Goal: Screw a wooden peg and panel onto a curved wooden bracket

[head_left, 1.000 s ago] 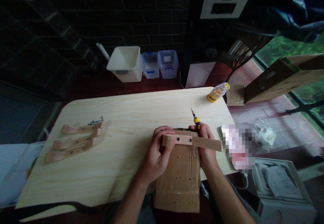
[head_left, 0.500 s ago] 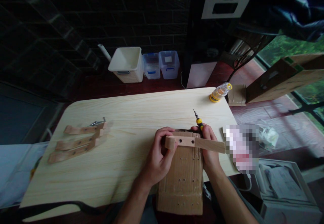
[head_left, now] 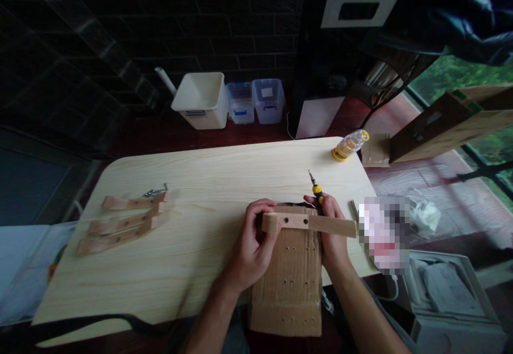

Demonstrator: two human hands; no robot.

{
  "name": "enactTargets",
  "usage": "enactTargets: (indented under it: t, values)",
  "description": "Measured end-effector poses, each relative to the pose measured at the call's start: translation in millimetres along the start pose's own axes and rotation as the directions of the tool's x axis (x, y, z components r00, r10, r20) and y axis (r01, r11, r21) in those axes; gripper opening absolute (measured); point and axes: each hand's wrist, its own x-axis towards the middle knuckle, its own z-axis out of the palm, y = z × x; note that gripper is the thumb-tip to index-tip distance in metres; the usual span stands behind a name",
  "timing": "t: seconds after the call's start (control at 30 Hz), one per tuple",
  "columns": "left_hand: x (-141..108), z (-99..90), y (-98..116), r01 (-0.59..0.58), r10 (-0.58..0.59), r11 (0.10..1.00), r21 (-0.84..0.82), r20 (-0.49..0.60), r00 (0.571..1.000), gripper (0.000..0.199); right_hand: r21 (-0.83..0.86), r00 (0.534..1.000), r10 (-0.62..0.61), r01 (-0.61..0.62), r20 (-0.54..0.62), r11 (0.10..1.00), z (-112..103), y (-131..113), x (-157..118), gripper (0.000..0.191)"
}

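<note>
My left hand (head_left: pixel 256 242) is closed on the curled left end of a wooden hook (head_left: pixel 294 221), a pale strip with two dark screw holes. This strip lies across the upper part of a cardboard piece (head_left: pixel 286 306) that has rows of small holes. In my right hand (head_left: pixel 332 231) is a yellow and black screwdriver (head_left: pixel 317 189), its tip pointing up and away. That same hand rests at the cardboard's right edge, partly behind the strip's flat end. Several similar wooden hooks (head_left: pixel 116 227) lie on the table's left side, with small metal screws (head_left: pixel 154 192) beside them.
The pale wooden table (head_left: pixel 192 172) carries a clear bottle with a yellow base (head_left: pixel 348 146) at its far right corner. Beyond stand a white bin (head_left: pixel 204 113) and two clear plastic boxes (head_left: pixel 267 109). An opened white box (head_left: pixel 452 295) sits at the lower right.
Almost nothing differs. The view has shifted very slightly; both hands keep their hold on the wooden hook and the screwdriver.
</note>
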Motion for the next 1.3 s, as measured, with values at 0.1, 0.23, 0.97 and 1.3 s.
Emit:
enactTargets:
  t: [0.1, 0.23, 0.97, 1.3]
  values:
    - [1, 0.0, -2, 0.001, -0.002, 1.0, -0.01, -0.017, 1.0, 0.016, 0.082, 1.0, -0.017, 0.019, -0.024, 0.996, -1, 1, 6, 0.038]
    - [0, -0.5, -4, 0.006, -0.006, 1.0, -0.015, -0.032, 0.999, 0.017, 0.039, 0.964, -0.235, 0.241, -0.124, 0.97, -12, -14, 21, 0.024]
    - [-2, -6.6, -8, 0.04, -0.041, 0.999, -0.008, -0.07, 0.997, 0.024, -0.535, 0.486, -0.412, 0.845, 0.771, -0.006, 18, -106, -33, 0.016]
    - [-1, -8.3, -10, -0.047, 0.05, 0.997, 0.061, -0.053, 0.997, 0.022, -0.482, 0.485, -0.022, 0.863, 0.874, -0.153, 39, -135, -38, 0.004]
